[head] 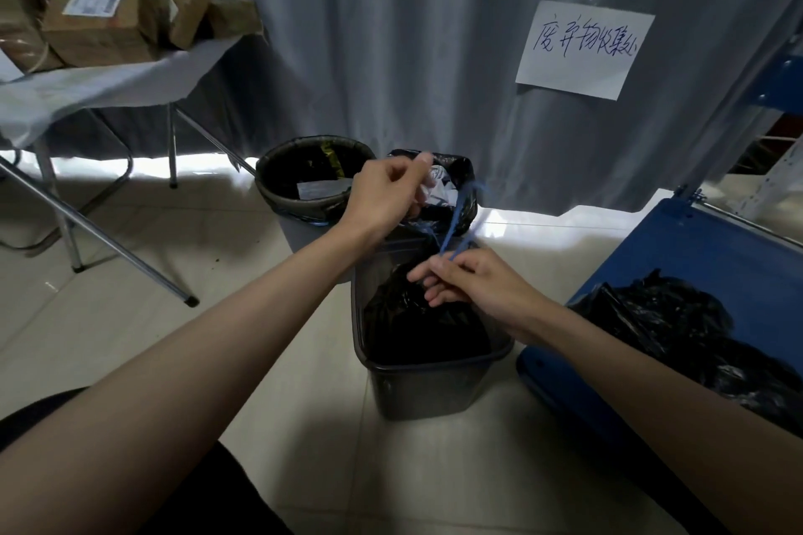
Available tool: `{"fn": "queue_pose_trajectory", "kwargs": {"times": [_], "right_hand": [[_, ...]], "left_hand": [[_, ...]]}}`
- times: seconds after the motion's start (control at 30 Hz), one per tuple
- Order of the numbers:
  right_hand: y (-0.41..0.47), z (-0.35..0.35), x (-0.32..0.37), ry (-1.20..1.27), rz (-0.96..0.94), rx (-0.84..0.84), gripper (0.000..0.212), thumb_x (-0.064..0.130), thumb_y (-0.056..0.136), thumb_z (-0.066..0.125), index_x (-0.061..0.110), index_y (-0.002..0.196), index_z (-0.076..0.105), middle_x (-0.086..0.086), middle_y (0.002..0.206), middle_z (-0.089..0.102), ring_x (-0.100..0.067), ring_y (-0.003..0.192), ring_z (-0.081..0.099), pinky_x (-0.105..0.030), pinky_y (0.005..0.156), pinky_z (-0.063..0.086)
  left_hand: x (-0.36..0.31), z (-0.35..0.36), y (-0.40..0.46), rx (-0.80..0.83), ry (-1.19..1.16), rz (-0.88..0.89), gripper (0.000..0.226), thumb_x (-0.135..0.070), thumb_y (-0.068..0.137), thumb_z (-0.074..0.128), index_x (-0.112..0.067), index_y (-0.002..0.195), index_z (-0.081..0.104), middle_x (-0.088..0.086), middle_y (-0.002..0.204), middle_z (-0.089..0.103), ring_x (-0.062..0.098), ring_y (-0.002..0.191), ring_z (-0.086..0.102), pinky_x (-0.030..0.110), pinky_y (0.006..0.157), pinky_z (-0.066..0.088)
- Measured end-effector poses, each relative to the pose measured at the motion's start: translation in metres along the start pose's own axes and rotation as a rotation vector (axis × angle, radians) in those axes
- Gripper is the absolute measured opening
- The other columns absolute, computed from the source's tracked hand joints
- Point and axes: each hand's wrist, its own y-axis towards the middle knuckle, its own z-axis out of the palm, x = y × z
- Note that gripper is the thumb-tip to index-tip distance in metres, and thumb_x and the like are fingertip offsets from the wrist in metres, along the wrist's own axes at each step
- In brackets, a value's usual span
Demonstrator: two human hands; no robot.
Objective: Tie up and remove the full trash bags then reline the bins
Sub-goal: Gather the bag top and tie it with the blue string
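Both hands are working over a dark rectangular bin [428,378] standing on the tiled floor [130,317], with a black trash bag [417,317] sitting inside it. The right hand [473,280] is pinching a blue drawstring [456,217] between its fingertips, grip clenched on the string just above the bag. The left hand [384,198] is raised higher, fingers pinched together; what its grip is holding cannot be told. A round bin [304,182] and a second lined bin [452,187] are standing behind, near a grey curtain [391,35]. A loose black bag [678,326] is lying on a blue surface [717,256] to the right.
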Motion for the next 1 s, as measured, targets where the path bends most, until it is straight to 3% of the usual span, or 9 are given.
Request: {"fn": "queue_pose_trajectory", "kwargs": {"times": [0.1,0.17,0.3,0.4,0.5,0.57,0.67,0.83,1.0], "right_hand": [[-0.010,-0.004,-0.002,-0.069,0.004,0.039,0.032,0.017,0.103,0.045,-0.002,0.102,0.071,0.004,0.089,0.072,-0.012,0.081,0.064,-0.025,0.080,0.057],[-0.016,-0.006,-0.002,-0.116,-0.003,0.060,0.032,0.018,0.103,0.046,0.000,0.102,0.072,-0.002,0.097,0.071,-0.013,0.083,0.065,-0.026,0.081,0.057],[-0.021,-0.006,0.001,-0.154,-0.017,0.071,0.031,0.016,0.103,0.046,-0.001,0.103,0.072,-0.010,0.097,0.066,-0.013,0.083,0.064,-0.025,0.081,0.057],[-0.023,-0.004,0.003,-0.190,-0.008,0.076,0.031,0.015,0.103,0.046,0.000,0.105,0.073,-0.005,0.093,0.066,-0.012,0.082,0.064,-0.023,0.081,0.057],[-0.025,-0.003,0.002,-0.220,-0.002,0.101,0.028,0.015,0.103,0.047,0.008,0.102,0.074,0.004,0.090,0.068,-0.010,0.083,0.065,-0.027,0.083,0.057],[-0.027,-0.001,0.003,-0.233,-0.010,0.131,0.027,0.017,0.103,0.048,0.013,0.101,0.074,0.008,0.091,0.070,-0.009,0.085,0.065,-0.029,0.084,0.057],[-0.027,0.000,0.004,-0.247,-0.020,0.138,0.027,0.017,0.103,0.048,0.013,0.100,0.075,0.001,0.096,0.070,-0.011,0.086,0.065,-0.029,0.083,0.057],[-0.021,-0.008,0.002,-0.255,-0.070,-0.077,0.034,0.021,0.104,0.046,0.011,0.097,0.077,-0.014,0.109,0.065,-0.009,0.086,0.058,-0.020,0.076,0.052],[-0.003,-0.018,0.006,-0.044,-0.067,-0.343,0.039,0.028,0.105,0.043,0.020,0.090,0.078,0.001,0.113,0.071,-0.017,0.110,0.064,-0.026,0.095,0.047]], "left_hand": [[0.029,0.002,0.013,-0.014,0.277,-0.193,0.051,-0.052,0.092,0.057,-0.009,0.074,0.076,-0.005,0.059,0.065,0.009,0.060,0.059,0.029,0.074,0.049],[0.047,0.009,0.016,0.060,0.448,-0.298,0.067,-0.069,0.083,0.053,-0.006,0.079,0.076,0.002,0.076,0.073,0.019,0.079,0.066,0.032,0.084,0.051],[0.066,0.032,0.016,0.205,0.680,-0.336,0.086,-0.081,0.079,0.043,0.001,0.093,0.070,0.020,0.101,0.070,0.037,0.095,0.065,0.034,0.074,0.047],[0.070,0.046,0.017,0.278,0.640,-0.338,0.085,-0.072,0.083,0.052,0.010,0.100,0.065,0.027,0.103,0.068,0.042,0.098,0.064,0.040,0.075,0.051],[0.070,0.048,0.019,0.280,0.572,-0.324,0.057,-0.057,0.084,0.065,-0.004,0.062,0.061,0.016,0.066,0.060,0.039,0.077,0.062,0.041,0.068,0.049],[0.070,0.049,0.020,0.291,0.547,-0.303,0.051,-0.046,0.084,0.071,-0.012,0.051,0.051,0.006,0.056,0.049,0.026,0.059,0.052,0.033,0.058,0.039],[0.068,0.049,0.020,0.285,0.459,-0.265,0.046,-0.031,0.081,0.078,-0.014,0.045,0.055,0.000,0.050,0.046,0.011,0.050,0.041,0.025,0.052,0.034],[0.059,0.033,0.027,0.019,0.245,-0.229,0.017,-0.030,0.078,0.081,-0.014,0.073,0.079,-0.002,0.060,0.066,-0.002,0.050,0.052,0.018,0.061,0.044],[0.039,-0.004,0.029,-0.066,0.164,-0.202,0.021,-0.027,0.081,0.079,-0.006,0.081,0.079,0.003,0.059,0.066,-0.001,0.041,0.049,0.013,0.049,0.042]]}}
